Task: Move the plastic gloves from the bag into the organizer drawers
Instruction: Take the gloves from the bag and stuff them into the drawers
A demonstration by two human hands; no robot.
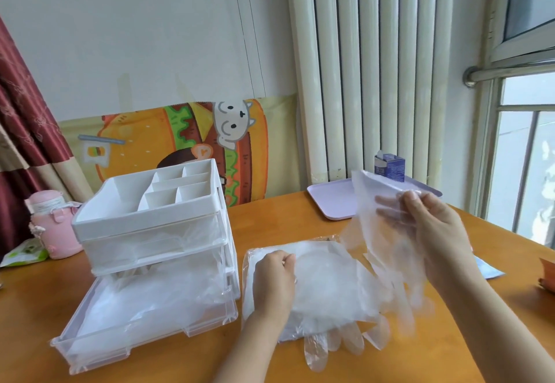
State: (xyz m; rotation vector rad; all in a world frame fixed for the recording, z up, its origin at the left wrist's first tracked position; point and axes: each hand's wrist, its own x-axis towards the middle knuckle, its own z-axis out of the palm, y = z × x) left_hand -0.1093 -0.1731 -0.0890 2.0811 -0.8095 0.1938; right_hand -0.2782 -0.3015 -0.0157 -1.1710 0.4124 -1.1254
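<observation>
the left hand (274, 283) lies knuckles up on a stack of plastic gloves (330, 295), its fingers curled and pinching the top layer. the right hand (435, 232) is lifted above the worktop (180, 358), fingers and thumb closed on a loose glove (375, 232) of thin clear film that hangs down from its grip.

the orange wooden worktop fills the lower part of the view. a white organizer (156, 232) stands on it left of centre and serves as the landmark here. its top is an open tray split into small compartments. the upper drawer (150, 244) below that is pushed in, and clear film shows through its front. the bottom drawer (144, 316) is pulled out toward the viewer and holds a loose heap of clear gloves.

just right of the organizer lies the clear bag (253, 262), flat on the worktop, with the stack on it; glove fingers spill past its near edge. the loose glove hangs further right of the organizer, above the stack's far side.

behind and to the right of the organizer sits a lilac tray (333, 199), with a small blue carton (389, 168) at its far edge. left of the organizer stands a pink bottle (54, 226).
</observation>
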